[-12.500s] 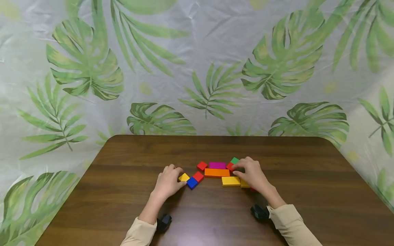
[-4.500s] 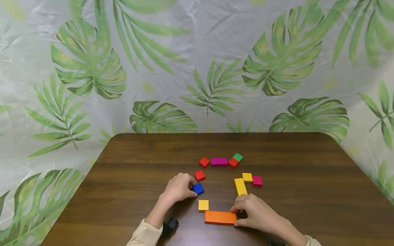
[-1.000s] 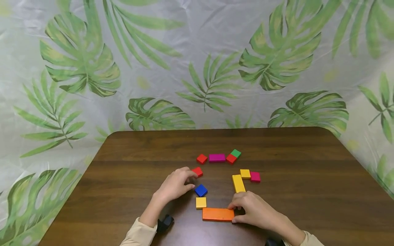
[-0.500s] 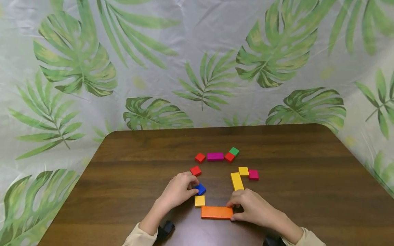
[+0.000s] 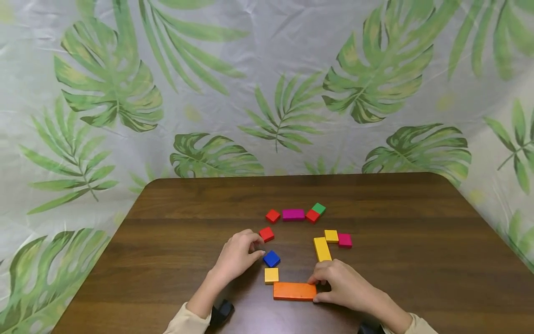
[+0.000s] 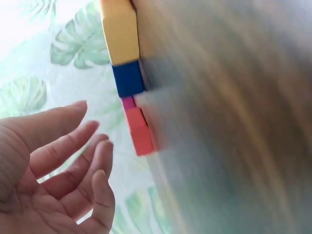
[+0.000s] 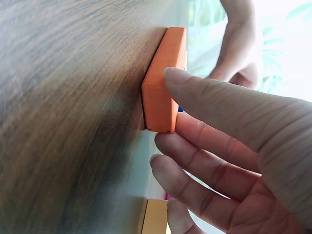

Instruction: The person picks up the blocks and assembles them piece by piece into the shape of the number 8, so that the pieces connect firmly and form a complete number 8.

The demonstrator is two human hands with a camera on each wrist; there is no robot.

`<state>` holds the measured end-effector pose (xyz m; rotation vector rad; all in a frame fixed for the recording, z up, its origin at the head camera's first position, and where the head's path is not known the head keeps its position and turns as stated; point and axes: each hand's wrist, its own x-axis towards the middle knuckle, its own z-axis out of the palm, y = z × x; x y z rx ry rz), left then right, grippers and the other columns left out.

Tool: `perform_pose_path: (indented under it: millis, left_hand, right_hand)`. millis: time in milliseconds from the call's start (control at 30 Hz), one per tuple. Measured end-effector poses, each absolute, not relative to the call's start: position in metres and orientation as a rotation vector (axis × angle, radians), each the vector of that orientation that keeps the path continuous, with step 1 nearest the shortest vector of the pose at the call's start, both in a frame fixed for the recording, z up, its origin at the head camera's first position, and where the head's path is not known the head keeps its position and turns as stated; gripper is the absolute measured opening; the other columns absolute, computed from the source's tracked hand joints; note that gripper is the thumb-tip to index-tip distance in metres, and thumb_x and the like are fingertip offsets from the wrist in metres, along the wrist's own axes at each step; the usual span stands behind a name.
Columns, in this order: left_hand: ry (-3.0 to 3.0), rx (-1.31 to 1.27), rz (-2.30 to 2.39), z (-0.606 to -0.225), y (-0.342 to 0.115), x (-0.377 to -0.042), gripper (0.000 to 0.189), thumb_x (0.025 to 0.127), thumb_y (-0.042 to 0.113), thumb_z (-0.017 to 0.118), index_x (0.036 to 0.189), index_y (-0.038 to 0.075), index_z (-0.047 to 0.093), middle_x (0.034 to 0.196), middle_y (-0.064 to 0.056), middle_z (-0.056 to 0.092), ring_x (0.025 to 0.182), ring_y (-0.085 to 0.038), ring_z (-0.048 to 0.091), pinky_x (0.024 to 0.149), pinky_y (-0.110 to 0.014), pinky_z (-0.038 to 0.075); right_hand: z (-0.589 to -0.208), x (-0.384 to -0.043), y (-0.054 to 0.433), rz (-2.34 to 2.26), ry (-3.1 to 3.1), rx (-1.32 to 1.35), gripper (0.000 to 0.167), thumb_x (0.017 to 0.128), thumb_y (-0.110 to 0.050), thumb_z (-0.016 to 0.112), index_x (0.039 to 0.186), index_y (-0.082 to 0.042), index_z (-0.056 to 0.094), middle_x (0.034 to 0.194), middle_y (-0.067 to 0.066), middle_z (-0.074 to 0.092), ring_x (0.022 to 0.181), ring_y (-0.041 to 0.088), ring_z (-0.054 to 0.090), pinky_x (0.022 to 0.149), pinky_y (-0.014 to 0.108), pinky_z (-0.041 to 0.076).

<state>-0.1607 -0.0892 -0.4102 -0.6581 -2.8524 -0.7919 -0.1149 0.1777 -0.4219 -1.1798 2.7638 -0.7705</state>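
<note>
My left hand (image 5: pixel 237 254) is held with loosely bent fingers beside a blue square block (image 5: pixel 272 259) and a red square block (image 5: pixel 267 234). The left wrist view shows nothing between its thumb and fingers, apart from the blue block (image 6: pixel 128 79). My right hand (image 5: pixel 344 284) pinches the right end of a long orange block (image 5: pixel 294 291) lying flat near me. In the right wrist view, the thumb presses one side of the orange block (image 7: pixel 158 90), with fingers at its other side. A yellow square block (image 5: pixel 271 275) touches the orange block's upper left corner.
Farther back lie a red block (image 5: pixel 273 216), a purple block (image 5: pixel 293 215), another red block (image 5: pixel 313 216) and a green block (image 5: pixel 319 208). A long yellow block (image 5: pixel 322 249), a yellow square (image 5: pixel 331 236) and a pink square (image 5: pixel 345 240) lie right. All rest on a brown table (image 5: pixel 183 218).
The orange block came toward me from beside the purple one, and the blocks were spread into a rough ring. Half a second ago my left fingers were on the blue block; now they are off it.
</note>
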Motion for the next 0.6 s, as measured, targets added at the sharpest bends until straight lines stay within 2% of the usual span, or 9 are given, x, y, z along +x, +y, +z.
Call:
perform_pose_path:
  millis: [200, 367, 600]
  left_hand:
    - [-2.896, -0.772, -0.837, -0.406, -0.077, -0.141, 0.011, 0.076, 0.018, 0.076, 0.080, 0.011, 0.068, 0.077, 0.001, 0.061, 0.065, -0.003, 0.051, 0.056, -0.016, 0.039]
    - [-2.917, -0.791, -0.767, -0.404, -0.072, -0.126, 0.021, 0.071, 0.023, 0.081, 0.073, 0.013, 0.062, 0.072, 0.004, 0.055, 0.061, -0.001, 0.044, 0.055, -0.016, 0.036]
    - [-2.954, -0.777, -0.677, -0.410, -0.069, -0.116, 0.028, 0.068, 0.030, 0.082, 0.079, 0.015, 0.062, 0.072, 0.007, 0.051, 0.063, 0.000, 0.041, 0.055, -0.016, 0.034]
  right_hand:
    - [-0.422, -0.115, 0.177, -0.753, 2.781, -1.184, 0.020, 0.072, -0.026, 0.080, 0.088, -0.017, 0.073, 0.079, -0.014, 0.062, 0.068, -0.007, 0.048, 0.064, 0.015, 0.041]
    - [-0.422, -0.116, 0.176, -0.748, 2.795, -1.226, 0.020, 0.072, -0.026, 0.080, 0.088, -0.016, 0.073, 0.079, -0.013, 0.063, 0.068, -0.007, 0.049, 0.064, 0.014, 0.041]
    - [-0.422, -0.115, 0.176, -0.747, 2.787, -1.198, 0.020, 0.072, -0.026, 0.079, 0.088, -0.016, 0.073, 0.080, -0.013, 0.063, 0.069, -0.007, 0.049, 0.064, 0.015, 0.042]
